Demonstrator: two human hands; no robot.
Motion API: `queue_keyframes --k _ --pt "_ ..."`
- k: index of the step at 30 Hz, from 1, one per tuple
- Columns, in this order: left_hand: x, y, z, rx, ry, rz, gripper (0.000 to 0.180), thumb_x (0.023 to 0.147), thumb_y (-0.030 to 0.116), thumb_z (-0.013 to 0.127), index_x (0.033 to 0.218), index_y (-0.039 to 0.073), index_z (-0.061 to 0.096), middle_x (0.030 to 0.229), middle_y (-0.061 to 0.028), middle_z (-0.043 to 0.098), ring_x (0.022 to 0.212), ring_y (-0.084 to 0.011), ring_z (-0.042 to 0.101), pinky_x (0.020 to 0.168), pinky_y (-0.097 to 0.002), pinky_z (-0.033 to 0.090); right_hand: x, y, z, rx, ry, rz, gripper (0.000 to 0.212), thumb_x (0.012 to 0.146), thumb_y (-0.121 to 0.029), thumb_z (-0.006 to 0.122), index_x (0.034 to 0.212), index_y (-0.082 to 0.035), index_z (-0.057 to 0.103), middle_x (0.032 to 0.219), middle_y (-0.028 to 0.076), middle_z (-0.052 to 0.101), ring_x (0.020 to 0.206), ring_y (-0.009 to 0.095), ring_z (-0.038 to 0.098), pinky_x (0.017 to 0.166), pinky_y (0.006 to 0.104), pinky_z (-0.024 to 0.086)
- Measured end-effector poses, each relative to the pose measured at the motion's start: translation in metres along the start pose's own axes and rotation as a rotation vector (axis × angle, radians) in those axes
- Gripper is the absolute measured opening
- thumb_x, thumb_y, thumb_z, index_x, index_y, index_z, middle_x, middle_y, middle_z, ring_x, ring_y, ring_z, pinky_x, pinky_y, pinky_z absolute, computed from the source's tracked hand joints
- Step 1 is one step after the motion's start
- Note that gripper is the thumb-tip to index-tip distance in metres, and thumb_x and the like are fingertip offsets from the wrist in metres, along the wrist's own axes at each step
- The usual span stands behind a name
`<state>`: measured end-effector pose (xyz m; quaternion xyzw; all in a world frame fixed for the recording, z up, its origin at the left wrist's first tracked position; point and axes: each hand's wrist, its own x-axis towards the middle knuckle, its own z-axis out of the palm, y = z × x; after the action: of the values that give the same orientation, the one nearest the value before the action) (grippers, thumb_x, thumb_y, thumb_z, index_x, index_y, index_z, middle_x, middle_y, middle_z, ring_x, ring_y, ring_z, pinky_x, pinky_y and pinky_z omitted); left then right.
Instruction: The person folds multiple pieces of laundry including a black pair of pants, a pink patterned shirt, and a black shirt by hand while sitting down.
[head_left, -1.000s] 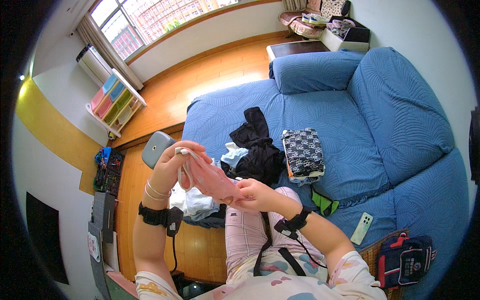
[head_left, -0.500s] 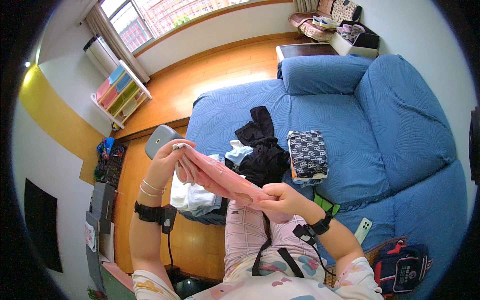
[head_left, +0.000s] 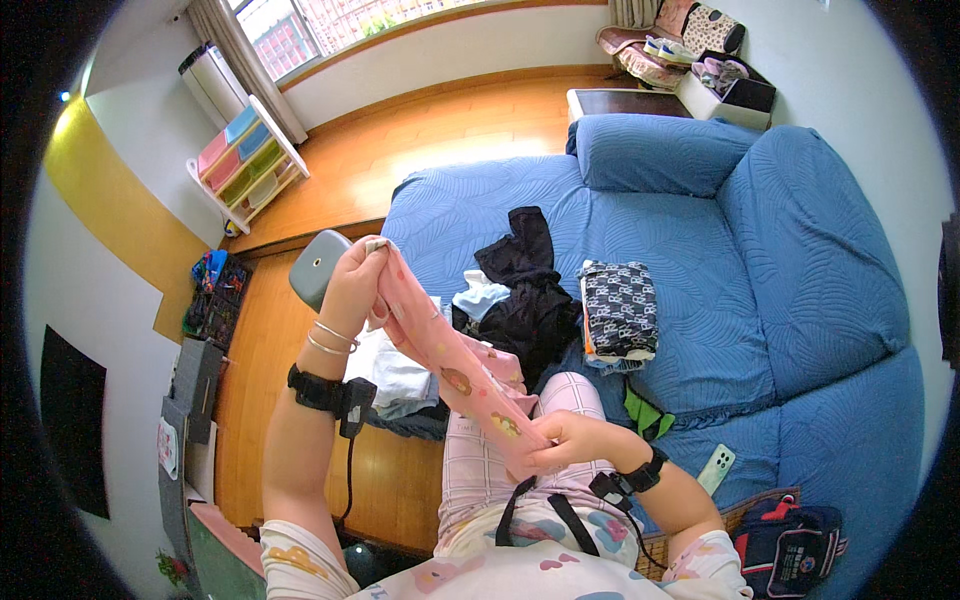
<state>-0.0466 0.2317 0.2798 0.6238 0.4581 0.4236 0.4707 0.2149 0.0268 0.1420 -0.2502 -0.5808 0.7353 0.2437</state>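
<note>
A pink printed garment (head_left: 450,360) is stretched slantwise between my two hands above my lap; its exact kind is hard to tell. My left hand (head_left: 355,285) pinches its upper end, held higher and to the left. My right hand (head_left: 580,442) grips the lower end in front of my right thigh, and a loose fold hangs behind the taut part. Beyond it on the blue sofa lie a rumpled black garment (head_left: 535,320) and a small light blue cloth (head_left: 480,294). White folded clothes (head_left: 395,372) are partly hidden behind my left arm.
A folded stack topped by a black-and-white patterned garment (head_left: 618,312) stands on the blue sofa (head_left: 665,240). Nearby are a green-and-black item (head_left: 648,412), a phone (head_left: 716,468) and a dark backpack (head_left: 790,550). A grey rounded object (head_left: 318,270) is beyond my left hand.
My left hand has risen and my right hand has moved lower, so the pink garment now hangs more steeply and looks longer. The view has shifted slightly.
</note>
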Motion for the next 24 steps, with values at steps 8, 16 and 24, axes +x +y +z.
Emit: queue_keyframes --k 8,16,24 --pt "0.010 -0.003 -0.017 0.250 0.083 0.251 0.019 0.100 0.017 0.049 0.099 0.003 0.062 0.084 0.0017 0.058 0.076 -0.0054 0.052 0.068 -0.0201 0.045 -0.029 0.010 -0.006 -0.425 0.392 -0.044 0.016 0.081 -0.013 0.066 0.091 -0.001 0.068 0.079 0.008 0.063 0.070 0.015 0.059 0.066 0.0298 0.048" --pt "0.020 -0.009 -0.034 0.532 -0.023 0.280 0.017 0.096 0.013 0.055 0.099 -0.001 0.063 0.083 -0.0001 0.061 0.074 -0.0076 0.054 0.067 -0.0238 0.046 -0.056 -0.005 -0.045 -0.665 0.910 -0.217 0.012 0.079 -0.011 0.072 0.082 0.000 0.067 0.076 0.009 0.057 0.064 0.018 0.056 0.057 0.0297 0.044" --pt "-0.001 0.007 -0.013 0.698 -0.084 0.004 0.016 0.092 0.010 0.054 0.093 -0.004 0.062 0.075 -0.0052 0.061 0.065 -0.0108 0.058 0.059 -0.0264 0.048 -0.089 -0.022 -0.069 -0.796 1.090 -0.307 0.011 0.080 0.002 0.060 0.088 0.003 0.066 0.084 0.013 0.062 0.070 0.024 0.061 0.062 0.0318 0.049"
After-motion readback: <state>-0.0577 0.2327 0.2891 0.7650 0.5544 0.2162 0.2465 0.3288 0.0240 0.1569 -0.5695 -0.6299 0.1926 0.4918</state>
